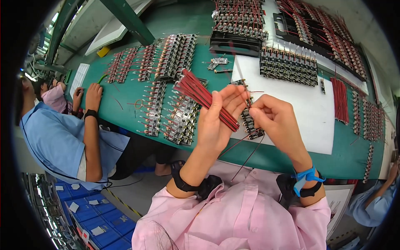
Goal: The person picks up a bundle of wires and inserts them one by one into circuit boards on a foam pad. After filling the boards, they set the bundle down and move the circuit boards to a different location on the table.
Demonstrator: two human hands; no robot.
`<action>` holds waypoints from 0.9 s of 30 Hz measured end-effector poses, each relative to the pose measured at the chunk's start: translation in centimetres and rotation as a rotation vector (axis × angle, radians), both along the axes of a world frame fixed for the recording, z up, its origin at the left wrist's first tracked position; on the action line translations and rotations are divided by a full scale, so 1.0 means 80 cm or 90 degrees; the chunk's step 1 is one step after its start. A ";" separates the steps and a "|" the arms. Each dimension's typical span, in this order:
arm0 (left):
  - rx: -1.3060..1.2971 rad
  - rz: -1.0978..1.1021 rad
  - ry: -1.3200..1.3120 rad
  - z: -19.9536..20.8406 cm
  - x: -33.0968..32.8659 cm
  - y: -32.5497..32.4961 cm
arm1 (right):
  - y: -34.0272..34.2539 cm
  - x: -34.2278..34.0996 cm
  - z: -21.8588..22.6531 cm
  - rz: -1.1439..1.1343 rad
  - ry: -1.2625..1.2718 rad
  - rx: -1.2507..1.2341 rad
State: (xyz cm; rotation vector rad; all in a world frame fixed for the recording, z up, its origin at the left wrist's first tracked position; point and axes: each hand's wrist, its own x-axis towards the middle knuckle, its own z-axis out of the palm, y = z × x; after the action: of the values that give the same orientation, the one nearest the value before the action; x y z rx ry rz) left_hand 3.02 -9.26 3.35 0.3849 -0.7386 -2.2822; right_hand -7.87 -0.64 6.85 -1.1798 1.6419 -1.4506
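A bundle of thin red and black wires [199,91] lies slantwise across the palm of my left hand [214,118], held under the thumb with the fingers partly curled. Just right of it, a strip of small circuit boards [247,121] stands over the edge of a white sheet [300,112]. My right hand [278,121] pinches with thumb and forefinger at the strip's right side, apparently on a thin wire; the fingertips partly hide it. A few loose dark wires [252,155] hang down from the strip toward my pink clothing.
Rows of wired circuit boards [177,54] cover the green table [204,156] at left. Black trays [233,43] and more boards [288,66] stand at the back. Red wires [340,100] lie at right. A co-worker in blue [62,137] sits at left, hands on the table.
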 end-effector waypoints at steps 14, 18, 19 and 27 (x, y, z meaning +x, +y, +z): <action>-0.100 0.040 -0.126 0.012 -0.009 0.009 | -0.002 -0.006 -0.020 0.121 -0.289 0.074; -0.126 0.068 -0.097 -0.005 0.015 -0.009 | 0.003 -0.007 -0.017 0.060 -0.347 0.084; -0.158 0.062 -0.082 -0.004 0.019 -0.011 | 0.002 -0.009 -0.017 0.064 -0.348 0.077; -0.279 -0.074 -0.387 0.011 0.020 0.010 | -0.003 -0.009 -0.026 0.043 -0.291 0.021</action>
State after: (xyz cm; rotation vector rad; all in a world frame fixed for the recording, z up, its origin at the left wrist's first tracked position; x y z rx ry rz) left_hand 4.64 -8.43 4.22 0.8521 -1.5625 -2.0253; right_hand -8.61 -0.87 4.75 -0.7996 1.2915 -1.5089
